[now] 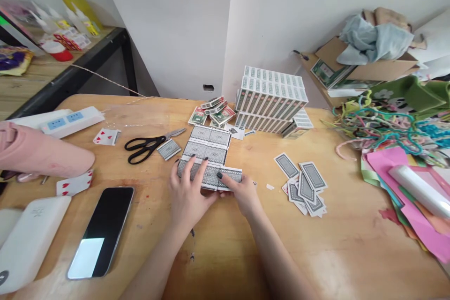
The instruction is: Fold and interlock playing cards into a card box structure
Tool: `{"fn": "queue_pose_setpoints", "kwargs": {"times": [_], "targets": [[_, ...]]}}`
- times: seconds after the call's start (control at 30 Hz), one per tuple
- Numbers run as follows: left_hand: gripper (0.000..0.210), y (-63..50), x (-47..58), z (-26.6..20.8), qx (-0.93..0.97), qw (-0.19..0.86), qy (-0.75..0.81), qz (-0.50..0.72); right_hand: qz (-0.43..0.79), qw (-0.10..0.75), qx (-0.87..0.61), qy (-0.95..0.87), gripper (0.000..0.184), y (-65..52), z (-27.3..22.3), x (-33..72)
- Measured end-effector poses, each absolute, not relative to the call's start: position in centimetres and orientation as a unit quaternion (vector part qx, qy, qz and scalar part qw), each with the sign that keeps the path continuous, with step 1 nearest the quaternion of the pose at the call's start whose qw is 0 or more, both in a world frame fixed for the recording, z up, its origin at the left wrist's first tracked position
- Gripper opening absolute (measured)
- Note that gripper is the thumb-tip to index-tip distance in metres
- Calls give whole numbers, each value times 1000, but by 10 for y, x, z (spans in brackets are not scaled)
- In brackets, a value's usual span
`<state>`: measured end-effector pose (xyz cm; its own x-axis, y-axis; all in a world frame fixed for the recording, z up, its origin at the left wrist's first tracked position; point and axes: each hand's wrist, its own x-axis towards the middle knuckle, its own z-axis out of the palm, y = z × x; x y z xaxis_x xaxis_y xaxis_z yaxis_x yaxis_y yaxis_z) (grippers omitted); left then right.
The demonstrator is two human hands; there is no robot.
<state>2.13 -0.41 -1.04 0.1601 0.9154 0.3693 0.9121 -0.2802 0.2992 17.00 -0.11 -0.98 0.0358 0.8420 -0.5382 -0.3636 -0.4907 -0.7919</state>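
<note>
A flat panel of joined playing cards (207, 150), backs up with a grey pattern, lies on the table in front of me. My left hand (189, 194) grips its near edge, fingers over the top and thumb low at the front. My right hand (243, 192) pinches a playing card (232, 174) at the panel's near right corner, thumb on top; the fingers beneath are mostly hidden. Black-handled scissors (146, 145) and a small cut card piece (169, 149) lie left of the panel. Loose cards (306, 187) are scattered to the right.
Behind the panel are opened card boxes (216, 111) and a tall stack of card packs (270, 98). A phone (101, 232), white power bank (33, 243), pink roll (45, 152) and power strip (72, 121) stand left. Yarn (379, 122) and coloured sheets (408, 201) crowd the right.
</note>
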Motion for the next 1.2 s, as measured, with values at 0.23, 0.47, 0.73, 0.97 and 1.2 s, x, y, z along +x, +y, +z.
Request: {"fn": "queue_pose_setpoints", "kwargs": {"times": [0.23,0.47,0.73,0.97,1.2], "targets": [[64,-4,21,-10,761,2,598,252,699,479,-504,-165,33,-2,-10,169],[64,-4,21,-10,763,5,596,250,710,479,-499,-135,31,-4,-9,165],[62,-4,20,-14,765,-7,586,269,699,478,-522,-101,24,-2,-12,159],[55,-3,18,-13,772,-6,576,269,698,475,-528,-91,21,-1,-14,159],[54,-4,20,-14,760,5,584,286,730,434,-516,-114,27,-4,-8,170]]}}
